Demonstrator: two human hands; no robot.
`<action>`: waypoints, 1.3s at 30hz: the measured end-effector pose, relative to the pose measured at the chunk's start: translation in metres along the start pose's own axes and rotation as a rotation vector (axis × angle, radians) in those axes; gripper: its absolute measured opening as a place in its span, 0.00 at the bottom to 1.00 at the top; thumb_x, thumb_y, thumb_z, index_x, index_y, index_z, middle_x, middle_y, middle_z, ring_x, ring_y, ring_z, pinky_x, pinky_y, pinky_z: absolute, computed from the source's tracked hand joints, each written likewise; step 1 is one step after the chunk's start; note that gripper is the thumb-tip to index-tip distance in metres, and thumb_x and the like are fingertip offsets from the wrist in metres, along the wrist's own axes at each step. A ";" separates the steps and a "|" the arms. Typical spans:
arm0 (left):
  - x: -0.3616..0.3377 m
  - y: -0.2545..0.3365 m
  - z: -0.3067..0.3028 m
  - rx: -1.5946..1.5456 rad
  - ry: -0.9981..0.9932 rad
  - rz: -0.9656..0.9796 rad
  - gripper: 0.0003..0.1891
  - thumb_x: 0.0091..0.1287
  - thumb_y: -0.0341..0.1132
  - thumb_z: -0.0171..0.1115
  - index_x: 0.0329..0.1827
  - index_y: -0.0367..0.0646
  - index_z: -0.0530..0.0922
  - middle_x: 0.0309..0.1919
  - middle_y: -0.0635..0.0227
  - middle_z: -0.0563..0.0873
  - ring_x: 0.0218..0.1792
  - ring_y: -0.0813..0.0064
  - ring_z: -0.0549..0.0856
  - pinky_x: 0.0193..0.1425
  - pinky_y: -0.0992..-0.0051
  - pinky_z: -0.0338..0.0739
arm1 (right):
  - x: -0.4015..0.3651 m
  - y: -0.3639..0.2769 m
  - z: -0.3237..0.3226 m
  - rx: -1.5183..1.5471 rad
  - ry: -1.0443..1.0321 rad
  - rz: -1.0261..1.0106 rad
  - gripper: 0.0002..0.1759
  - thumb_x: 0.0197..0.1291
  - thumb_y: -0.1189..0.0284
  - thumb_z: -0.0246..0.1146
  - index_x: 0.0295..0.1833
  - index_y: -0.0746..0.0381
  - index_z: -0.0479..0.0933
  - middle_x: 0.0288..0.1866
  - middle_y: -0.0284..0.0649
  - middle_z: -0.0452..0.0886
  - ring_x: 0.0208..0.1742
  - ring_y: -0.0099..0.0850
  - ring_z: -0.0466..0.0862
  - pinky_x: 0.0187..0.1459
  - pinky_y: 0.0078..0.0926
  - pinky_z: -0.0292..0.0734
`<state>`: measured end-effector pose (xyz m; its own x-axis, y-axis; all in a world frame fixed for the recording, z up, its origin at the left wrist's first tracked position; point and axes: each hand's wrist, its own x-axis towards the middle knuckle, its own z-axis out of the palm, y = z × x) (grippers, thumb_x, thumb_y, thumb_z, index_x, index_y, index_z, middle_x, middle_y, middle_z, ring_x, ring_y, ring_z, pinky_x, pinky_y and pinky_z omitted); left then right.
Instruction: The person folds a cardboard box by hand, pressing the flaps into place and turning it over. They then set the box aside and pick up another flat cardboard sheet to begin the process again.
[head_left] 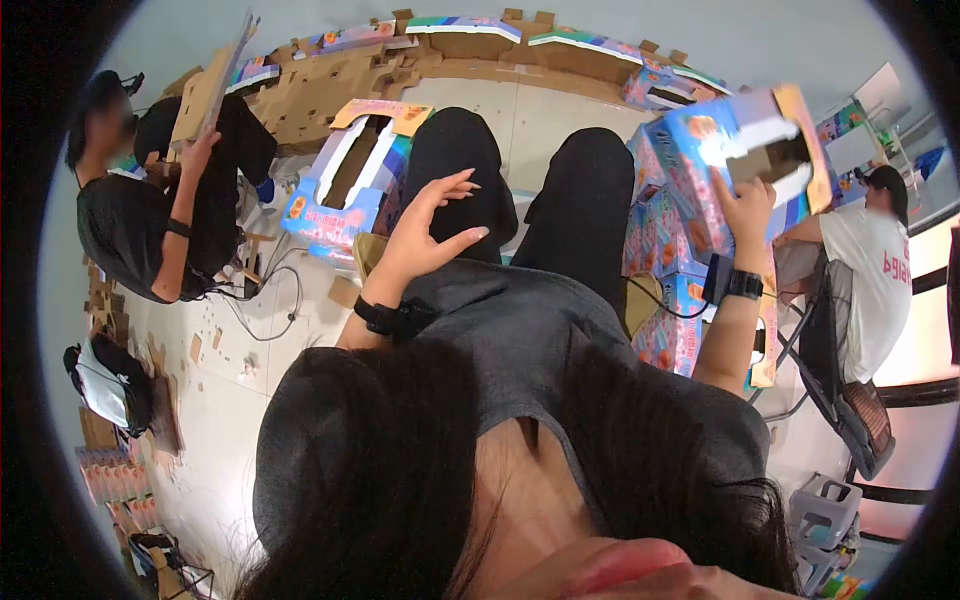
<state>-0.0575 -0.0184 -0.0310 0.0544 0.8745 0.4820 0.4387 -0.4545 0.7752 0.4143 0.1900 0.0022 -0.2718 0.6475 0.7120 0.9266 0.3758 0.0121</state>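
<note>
My right hand [745, 215] grips a colourful printed cardboard box [700, 140] by its near side, with fingers on the printed panel. The box is tilted and has a long cut-out window. It is held above a stack of similar boxes [665, 240] beside my right leg. My left hand [425, 235] hovers over my left thigh, fingers stretched and thumb apart, holding nothing. Nearest to it, another printed box [350, 180] with an open window stands on the floor left of my left knee.
Flat brown cardboard sheets [340, 90] and more printed boxes [465, 27] line the wall ahead. A person on the left [130, 220] holds a cardboard piece [215, 85]. Another person sits on a chair [830, 330] at right. Cables [290, 320] and scraps lie on the floor.
</note>
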 end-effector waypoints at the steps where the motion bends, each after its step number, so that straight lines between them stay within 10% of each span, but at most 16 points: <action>1: 0.002 0.001 0.001 0.009 -0.005 0.013 0.36 0.59 0.37 0.76 0.71 0.42 0.73 0.57 0.59 0.84 0.57 0.66 0.84 0.65 0.67 0.76 | -0.007 0.025 0.016 -0.032 -0.082 0.081 0.35 0.57 0.41 0.68 0.20 0.66 0.83 0.24 0.50 0.82 0.36 0.48 0.82 0.57 0.47 0.68; 11: 0.004 -0.001 0.007 0.041 -0.091 0.007 0.27 0.61 0.35 0.75 0.64 0.42 0.80 0.49 0.61 0.88 0.48 0.66 0.87 0.59 0.67 0.79 | -0.076 0.091 0.097 -0.453 -0.516 0.466 0.45 0.62 0.27 0.46 0.39 0.58 0.89 0.42 0.49 0.89 0.52 0.47 0.85 0.62 0.52 0.61; 15: 0.006 0.001 0.004 -0.016 0.010 -0.060 0.23 0.64 0.31 0.72 0.63 0.41 0.80 0.47 0.63 0.88 0.47 0.70 0.88 0.58 0.70 0.79 | -0.069 0.073 0.121 -0.458 0.055 0.170 0.29 0.59 0.44 0.65 0.54 0.56 0.82 0.50 0.44 0.86 0.60 0.43 0.82 0.64 0.69 0.58; 16: 0.004 -0.001 0.002 -0.026 0.046 -0.085 0.22 0.65 0.30 0.71 0.62 0.41 0.80 0.46 0.64 0.89 0.47 0.72 0.88 0.58 0.71 0.79 | -0.045 0.008 0.082 -0.323 0.102 0.182 0.15 0.55 0.63 0.74 0.44 0.59 0.83 0.45 0.41 0.87 0.56 0.42 0.83 0.63 0.56 0.67; 21: 0.006 -0.014 -0.026 0.058 0.180 -0.111 0.15 0.68 0.26 0.66 0.58 0.38 0.83 0.44 0.64 0.89 0.46 0.75 0.88 0.56 0.74 0.79 | -0.027 -0.113 0.050 0.728 -0.084 0.188 0.13 0.57 0.70 0.72 0.27 0.63 0.78 0.25 0.41 0.80 0.29 0.39 0.82 0.32 0.34 0.75; 27: 0.000 -0.023 -0.079 0.237 0.177 -0.203 0.21 0.68 0.32 0.66 0.65 0.41 0.80 0.43 0.59 0.89 0.47 0.67 0.88 0.58 0.70 0.79 | -0.037 -0.245 0.024 0.663 -0.347 -0.599 0.21 0.57 0.62 0.69 0.17 0.61 0.75 0.20 0.41 0.78 0.28 0.42 0.79 0.34 0.39 0.70; 33: -0.051 -0.067 -0.164 0.491 -0.387 -0.708 0.30 0.70 0.48 0.64 0.70 0.39 0.75 0.55 0.50 0.87 0.57 0.57 0.86 0.63 0.67 0.77 | -0.050 -0.266 0.037 0.536 -0.423 -0.566 0.16 0.57 0.63 0.66 0.19 0.58 0.81 0.20 0.39 0.80 0.31 0.37 0.80 0.39 0.38 0.69; 39: -0.077 -0.132 -0.203 0.751 -0.161 -1.001 0.36 0.68 0.54 0.66 0.70 0.33 0.75 0.55 0.52 0.86 0.57 0.62 0.84 0.61 0.70 0.76 | -0.053 -0.262 0.036 0.524 -0.411 -0.558 0.16 0.56 0.64 0.67 0.19 0.58 0.81 0.20 0.39 0.80 0.30 0.37 0.80 0.39 0.36 0.69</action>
<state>-0.3012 -0.0602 -0.0875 -0.5106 0.8139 -0.2772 0.7482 0.5794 0.3232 0.1764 0.0807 -0.0639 -0.8168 0.4281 0.3868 0.4187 0.9011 -0.1131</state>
